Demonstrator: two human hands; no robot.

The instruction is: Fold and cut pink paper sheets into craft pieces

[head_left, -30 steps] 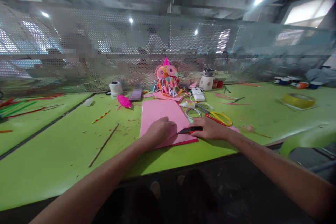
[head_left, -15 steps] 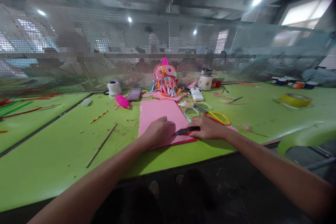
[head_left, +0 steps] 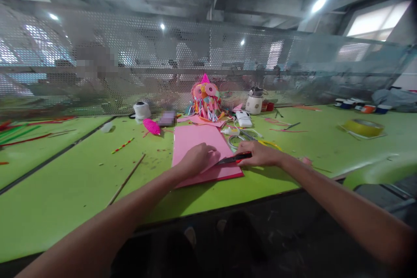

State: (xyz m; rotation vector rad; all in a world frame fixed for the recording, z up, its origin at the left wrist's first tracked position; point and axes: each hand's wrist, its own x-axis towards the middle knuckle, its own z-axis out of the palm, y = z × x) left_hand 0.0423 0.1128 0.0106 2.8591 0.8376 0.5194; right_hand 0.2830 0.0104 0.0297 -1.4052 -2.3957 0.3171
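While the left hand (head_left: 196,159) pins a pink paper sheet (head_left: 195,137), the right hand (head_left: 262,156) grips a black-and-red knife (head_left: 235,158) that could slip into those fingers.

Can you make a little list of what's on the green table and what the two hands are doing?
Surface: green table, with a mesh screen behind it
Holding down: left hand lies on the pink sheet
Gripping: right hand holds a black cutter, its tip pointing towards the other hand
Behind the sheet: colourful paper decoration, white jar
Left of the sheet: wooden stick, pink spool
Far right: yellow tape roll
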